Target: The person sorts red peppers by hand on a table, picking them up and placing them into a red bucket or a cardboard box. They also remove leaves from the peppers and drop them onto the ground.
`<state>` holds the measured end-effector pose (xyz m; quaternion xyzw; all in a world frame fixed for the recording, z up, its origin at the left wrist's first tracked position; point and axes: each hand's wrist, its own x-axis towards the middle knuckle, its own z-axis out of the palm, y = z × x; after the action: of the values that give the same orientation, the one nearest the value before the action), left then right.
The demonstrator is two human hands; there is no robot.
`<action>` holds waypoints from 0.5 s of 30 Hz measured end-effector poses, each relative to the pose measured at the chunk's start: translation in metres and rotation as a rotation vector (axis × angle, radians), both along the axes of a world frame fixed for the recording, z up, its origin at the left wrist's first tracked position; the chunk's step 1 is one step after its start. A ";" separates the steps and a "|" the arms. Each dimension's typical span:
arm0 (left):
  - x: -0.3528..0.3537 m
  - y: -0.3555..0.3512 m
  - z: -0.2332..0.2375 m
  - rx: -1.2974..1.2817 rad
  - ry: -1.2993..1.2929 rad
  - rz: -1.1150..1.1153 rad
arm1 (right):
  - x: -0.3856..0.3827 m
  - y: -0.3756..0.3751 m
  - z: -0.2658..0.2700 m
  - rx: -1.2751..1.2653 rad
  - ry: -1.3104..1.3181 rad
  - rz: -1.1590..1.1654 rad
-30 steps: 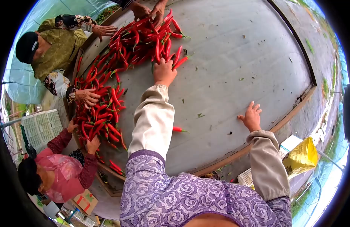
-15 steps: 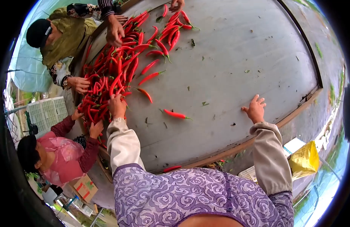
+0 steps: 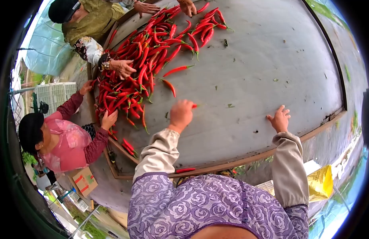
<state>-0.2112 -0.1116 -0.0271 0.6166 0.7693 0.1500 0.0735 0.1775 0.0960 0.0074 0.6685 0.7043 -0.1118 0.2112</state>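
Observation:
My left hand (image 3: 181, 115) is closed over a red chili pepper (image 3: 194, 106), whose stem end pokes out beyond the fingers. Most of that pepper is hidden by the hand. On the grey tabletop (image 3: 252, 79), my right hand (image 3: 279, 119) rests with fingers spread, holding nothing. A large heap of red chili peppers (image 3: 152, 55) covers the far left of the table. Closest to my left hand on the heap's side, a loose orange-red chili (image 3: 168, 87) lies apart. Another chili (image 3: 185, 170) lies along the near edge.
Opposite me on the left, a person's hand (image 3: 122, 68) reaches into the heap. A second person in pink touches peppers with one hand (image 3: 109, 119). Another hand (image 3: 187, 6) is at the top. A wooden rim (image 3: 232, 161) borders the table; leaf scraps lie about.
My left hand has left the heap, moved right and closed on the single pepper that lay there. My right hand stays flat. The camera view has shifted, and co-workers' hands have moved.

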 end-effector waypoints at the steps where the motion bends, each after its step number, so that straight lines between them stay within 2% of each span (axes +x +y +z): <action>1: -0.025 -0.002 0.001 -0.060 0.093 0.112 | -0.001 -0.001 0.001 -0.005 -0.006 -0.015; 2: -0.052 -0.005 0.003 -0.117 0.186 0.219 | 0.000 -0.001 -0.001 -0.007 -0.003 -0.014; 4: -0.087 -0.007 0.018 -0.061 0.400 0.463 | 0.002 0.001 -0.003 -0.003 -0.005 -0.011; 5: -0.097 -0.006 0.022 -0.144 0.427 0.521 | 0.001 0.002 -0.002 0.000 -0.005 -0.016; 7: -0.108 0.007 0.019 -0.219 0.251 0.473 | -0.002 0.001 0.000 -0.021 -0.002 -0.039; 8: -0.111 0.015 0.011 -0.215 0.252 0.471 | -0.003 0.001 -0.001 -0.018 0.000 -0.041; 10: -0.108 0.039 -0.013 -0.045 0.379 0.191 | 0.001 0.000 -0.004 -0.009 0.011 -0.027; 11: -0.107 0.051 -0.019 -0.038 0.377 0.196 | 0.003 0.001 -0.005 -0.001 0.010 -0.023; 13: -0.108 0.072 -0.027 -0.192 0.323 0.049 | 0.004 0.001 -0.006 -0.015 -0.002 -0.017; 15: -0.117 0.084 -0.030 -0.185 0.288 0.032 | 0.002 0.003 -0.005 -0.019 -0.007 -0.015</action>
<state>-0.3278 -0.0277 -0.0568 0.6099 0.7923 -0.0103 0.0164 0.1799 0.0987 0.0024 0.6722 0.6974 -0.1175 0.2190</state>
